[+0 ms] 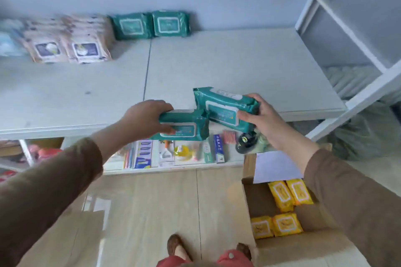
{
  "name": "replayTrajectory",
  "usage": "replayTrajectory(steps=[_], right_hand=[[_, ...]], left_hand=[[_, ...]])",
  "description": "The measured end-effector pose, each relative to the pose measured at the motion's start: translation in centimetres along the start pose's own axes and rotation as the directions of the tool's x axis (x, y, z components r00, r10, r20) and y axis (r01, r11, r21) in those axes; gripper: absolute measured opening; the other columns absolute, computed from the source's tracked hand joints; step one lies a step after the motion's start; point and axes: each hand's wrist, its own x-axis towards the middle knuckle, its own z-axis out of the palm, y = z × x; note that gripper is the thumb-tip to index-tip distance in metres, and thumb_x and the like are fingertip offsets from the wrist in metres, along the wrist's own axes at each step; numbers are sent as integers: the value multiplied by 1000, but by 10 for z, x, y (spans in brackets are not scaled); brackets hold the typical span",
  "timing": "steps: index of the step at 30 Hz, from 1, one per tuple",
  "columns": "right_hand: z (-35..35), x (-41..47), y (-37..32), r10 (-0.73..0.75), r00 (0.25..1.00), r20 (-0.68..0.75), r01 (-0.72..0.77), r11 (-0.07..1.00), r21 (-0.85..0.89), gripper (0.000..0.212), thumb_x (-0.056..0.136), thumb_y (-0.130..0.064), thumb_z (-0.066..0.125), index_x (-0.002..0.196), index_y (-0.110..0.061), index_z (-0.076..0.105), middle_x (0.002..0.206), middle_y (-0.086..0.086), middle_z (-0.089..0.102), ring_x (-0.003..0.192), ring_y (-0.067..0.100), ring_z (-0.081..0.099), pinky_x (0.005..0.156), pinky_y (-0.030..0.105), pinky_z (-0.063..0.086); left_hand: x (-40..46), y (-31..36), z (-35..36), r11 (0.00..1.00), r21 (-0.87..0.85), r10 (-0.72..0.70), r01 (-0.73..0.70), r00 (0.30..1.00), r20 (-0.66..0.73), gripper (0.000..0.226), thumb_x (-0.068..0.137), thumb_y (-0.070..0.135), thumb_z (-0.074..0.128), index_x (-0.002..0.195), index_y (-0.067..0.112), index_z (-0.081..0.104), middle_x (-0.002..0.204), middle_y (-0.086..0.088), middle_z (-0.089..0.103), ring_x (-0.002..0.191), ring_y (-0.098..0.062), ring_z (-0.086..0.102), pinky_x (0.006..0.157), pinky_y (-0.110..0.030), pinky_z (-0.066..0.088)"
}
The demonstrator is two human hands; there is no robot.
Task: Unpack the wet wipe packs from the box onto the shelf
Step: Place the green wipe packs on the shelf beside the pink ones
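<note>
Head view. The left hand [144,117] grips one green wet wipe pack [184,124] by its end, thumb beneath and fingers curled over the top. The right hand [258,115] grips a second green wipe pack [225,107] the same way. Both packs hang over the front edge of the white shelf [249,65], touching corner to corner. Two matching green packs [150,24] stand against the back wall. Yellow wipe packs [284,208] remain in the cardboard box [249,167] on the floor. The packs appear soft, slightly yielding and moderately heavy, with slick film wrappers. A grip across the short end, clear of the flip label, probably serves best. Print on the labels is too blurred to read.
</note>
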Motion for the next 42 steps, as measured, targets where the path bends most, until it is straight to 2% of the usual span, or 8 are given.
replayTrajectory(steps=[6,13,21,26,33,35,38,42], right_hand=[[76,87,-53,-44,998,32,45,999,-3,32,90,-8,69,115,-23,56,115,-1,67,99,16,66,67,23,53],[95,203,-82,-52,999,-14,52,999,3,32,90,-9,69,114,-21,51,116,-2,67,107,22,65,86,42,53],[84,358,-80,26,998,63,-28,999,22,41,90,-6,68,127,-12,52,128,7,66,114,25,65,95,42,53],[89,426,-76,86,990,114,-89,996,17,45,92,-12,67,134,-11,52,125,3,69,111,20,67,85,35,55],[111,479,-55,102,994,43,-104,993,48,38,90,-13,71,122,-9,52,120,3,68,116,23,64,86,32,54],[116,482,-53,48,994,-97,-50,999,-20,38,87,-18,75,115,-10,50,113,1,66,110,22,65,78,26,54],[122,475,-48,-88,965,-248,12,956,-292,44,81,-39,78,107,-15,52,104,-5,65,96,13,65,73,26,54],[139,467,-32,-164,962,-218,55,899,-434,58,70,-44,84,112,-25,48,109,-9,63,95,6,62,74,21,48]], left_hand=[[22,-106,-57,991,-72,-122,115,988,-91,28,75,44,76,93,30,60,83,8,60,82,-19,56,69,-33,46],[108,-182,-94,981,-141,-151,132,980,-129,30,76,32,79,99,22,63,85,1,61,75,-21,58,60,-30,47],[238,-238,-123,985,-100,-153,143,984,-92,38,77,34,80,106,16,63,100,-4,57,90,-27,55,84,-38,51],[301,-266,-136,987,-18,-159,159,987,-23,41,79,37,78,109,14,62,95,-4,63,75,-21,54,72,-33,45],[345,-308,-132,971,12,-240,241,970,-30,55,75,39,80,119,16,55,110,-7,66,92,-28,57,80,-36,46],[347,-315,-127,960,-22,-279,279,958,-60,58,75,39,81,118,15,50,111,-8,63,96,-31,57,83,-41,49],[347,-315,-121,969,138,-177,206,965,-194,59,75,39,79,119,13,51,117,-11,53,107,-32,49,91,-43,44],[349,-302,-108,928,354,-33,113,974,-224,71,72,48,79,127,17,46,118,-6,50,111,-29,47,91,-43,46]])
